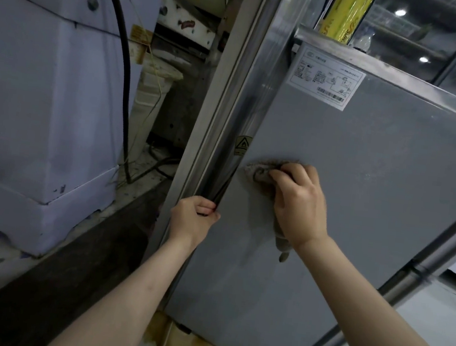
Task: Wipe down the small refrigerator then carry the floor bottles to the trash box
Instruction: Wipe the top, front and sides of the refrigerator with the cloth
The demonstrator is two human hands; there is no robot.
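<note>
Head view. I see the small refrigerator (347, 192) filling the centre and right of the frame, its grey side panel tilted in the wide-angle picture. A white rating label (327, 80) with a barcode sits near the panel's upper left corner, and a small triangular warning sticker (243, 143) lies on the panel's left edge, just above the cloth.

My right hand (298, 206) presses a crumpled grey-brown cloth (262, 174) flat against the panel; the grip is closed, fingers curled over the bunched cloth, and a tail of the cloth hangs below the wrist.

My left hand (191, 220) is at the refrigerator's left edge, lower than the right hand. Its grip is also closed: fingers and thumb pinch a dark strip (224, 183) that runs along that edge. I cannot tell whether the strip is a seal or a cable.

Left of the refrigerator stands a pale lavender appliance (45, 95) with a black cable (124, 75) running down its side. Between the two, a narrow gap shows a dirty floor (147, 172). A yellow roll (347, 13) stands on top of the refrigerator. No floor bottles are in view here.
</note>
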